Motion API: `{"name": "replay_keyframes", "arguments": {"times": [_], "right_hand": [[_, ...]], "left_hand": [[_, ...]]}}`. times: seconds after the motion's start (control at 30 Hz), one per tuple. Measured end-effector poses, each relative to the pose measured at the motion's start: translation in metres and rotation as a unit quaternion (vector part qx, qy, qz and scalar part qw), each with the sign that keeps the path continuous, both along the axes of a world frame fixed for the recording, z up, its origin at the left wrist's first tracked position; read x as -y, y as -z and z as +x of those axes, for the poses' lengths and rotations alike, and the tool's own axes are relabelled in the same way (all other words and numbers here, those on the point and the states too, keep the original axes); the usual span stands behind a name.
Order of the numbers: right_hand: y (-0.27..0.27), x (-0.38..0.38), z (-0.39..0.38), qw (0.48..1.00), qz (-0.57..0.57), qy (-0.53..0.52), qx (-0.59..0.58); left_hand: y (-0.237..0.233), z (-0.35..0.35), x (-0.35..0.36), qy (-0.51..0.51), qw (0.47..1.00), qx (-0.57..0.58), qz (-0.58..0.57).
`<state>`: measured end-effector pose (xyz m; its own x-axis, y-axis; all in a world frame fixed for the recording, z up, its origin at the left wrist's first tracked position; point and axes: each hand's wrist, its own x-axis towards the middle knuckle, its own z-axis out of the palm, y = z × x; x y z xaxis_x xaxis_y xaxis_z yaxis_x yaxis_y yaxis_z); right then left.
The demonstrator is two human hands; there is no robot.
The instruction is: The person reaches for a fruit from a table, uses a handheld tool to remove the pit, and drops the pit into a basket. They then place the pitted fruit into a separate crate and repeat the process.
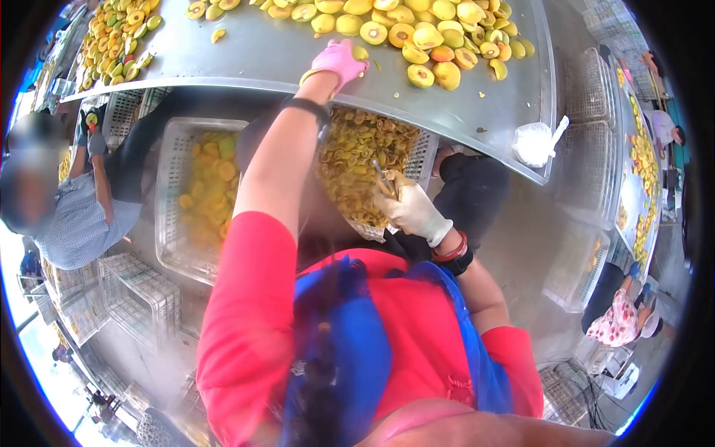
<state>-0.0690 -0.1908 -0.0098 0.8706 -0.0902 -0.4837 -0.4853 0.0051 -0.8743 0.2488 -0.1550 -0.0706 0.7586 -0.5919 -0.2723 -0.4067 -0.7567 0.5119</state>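
Note:
My left hand [335,64], in a pink glove, is at the near edge of the metal table [261,63]. Its fingers close around a yellow-green peach half [360,53]. In a pale work glove, my right hand [411,210] grips a small metal tool with a narrow end [382,176]; its exact kind is hard to make out. That hand is above a crate of peach pits and scraps [357,153], between my knees. Many halved yellow peaches [424,37], some with pits showing, lie heaped on the table beyond my left hand.
A white crate [170,201] with peach pieces stands at my left. A knotted white plastic bag [532,144] lies at the table's right corner. Stacked crates [588,164] stand to the right. A co-worker [82,201] sits at left, another person [618,316] at far right.

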Motion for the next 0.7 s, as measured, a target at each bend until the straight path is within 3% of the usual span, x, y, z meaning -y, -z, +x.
{"name": "replay_keyframes", "arguments": {"times": [0.07,0.1,0.17,0.2,0.3,0.43,0.67,0.7], "right_hand": [[-0.002,0.002,0.001,1.0,-0.007,0.004,-0.019],[-0.001,0.004,0.001,1.0,-0.013,0.007,-0.023],[0.009,0.006,0.003,0.999,-0.018,0.022,0.042],[0.007,0.005,0.005,0.997,0.037,0.04,0.049],[-0.014,0.001,0.018,0.981,0.163,0.085,0.066],[-0.04,-0.007,0.025,0.981,0.159,0.093,0.06],[-0.052,-0.022,0.023,0.97,0.163,0.145,0.104],[-0.053,-0.021,0.022,0.98,0.123,0.132,0.086]], "left_hand": [[-0.025,-0.012,-0.021,-0.038,0.976,-0.191,-0.1],[0.005,-0.003,-0.027,-0.055,0.937,-0.268,-0.219],[-0.028,-0.034,-0.049,-0.07,0.817,-0.395,-0.414],[-0.046,-0.056,-0.064,-0.077,0.735,-0.449,-0.502],[-0.071,-0.103,-0.088,-0.044,0.641,-0.473,-0.603],[-0.087,-0.146,-0.099,-0.042,0.637,-0.431,-0.637],[-0.085,-0.179,-0.102,-0.075,0.595,-0.473,-0.646],[-0.084,-0.185,-0.103,-0.079,0.631,-0.454,-0.624]]}}
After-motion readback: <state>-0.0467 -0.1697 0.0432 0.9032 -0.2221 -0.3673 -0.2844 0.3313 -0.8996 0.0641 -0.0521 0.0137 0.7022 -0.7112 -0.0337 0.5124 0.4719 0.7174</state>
